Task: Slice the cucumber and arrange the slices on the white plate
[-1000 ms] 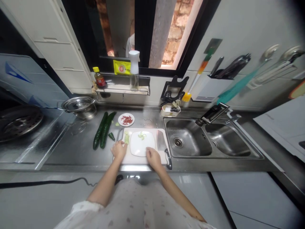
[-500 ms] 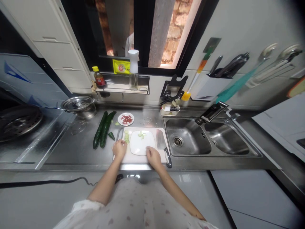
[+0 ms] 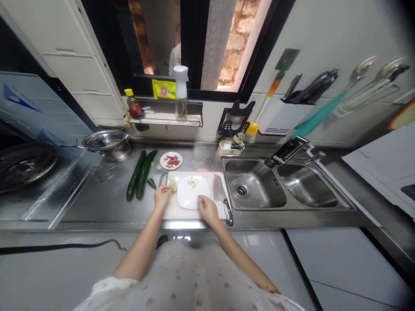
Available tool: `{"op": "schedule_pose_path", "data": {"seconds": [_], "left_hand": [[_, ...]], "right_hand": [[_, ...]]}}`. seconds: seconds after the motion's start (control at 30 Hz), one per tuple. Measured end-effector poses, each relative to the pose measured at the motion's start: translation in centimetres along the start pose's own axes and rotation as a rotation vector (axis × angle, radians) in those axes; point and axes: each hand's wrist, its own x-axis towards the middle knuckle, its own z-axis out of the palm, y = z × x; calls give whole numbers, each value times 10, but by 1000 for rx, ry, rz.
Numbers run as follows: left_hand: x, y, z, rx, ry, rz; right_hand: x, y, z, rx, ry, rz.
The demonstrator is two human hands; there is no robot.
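Plate just below frame centre, green slices to its left, left hand with bent fingers at them, right hand with curled fingers at plate's lower right, any grip in either unclear

One head-worn camera faces forward, down onto the counter.

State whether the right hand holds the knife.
No, the knife lies on the cutting board, apart from the right hand, which is at the edge of the white plate.
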Motion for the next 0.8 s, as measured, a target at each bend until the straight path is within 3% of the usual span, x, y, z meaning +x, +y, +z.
{"op": "schedule_pose_path", "data": {"seconds": [0.17,0.43,0.7,0.8], "left_hand": [[-12,28,5,-193,-73,17],[-26,62,7,-202,-215,79],[-45,84,14,-220,-318,143],[-51,86,17,-228,-277,143]], "right_hand": [[17,-27,-16,101,45,-23],[44,-65,-29,250,88,-74],[54,-75,-29,382,29,-115],[55,-70,-31,402,41,-90]]}}
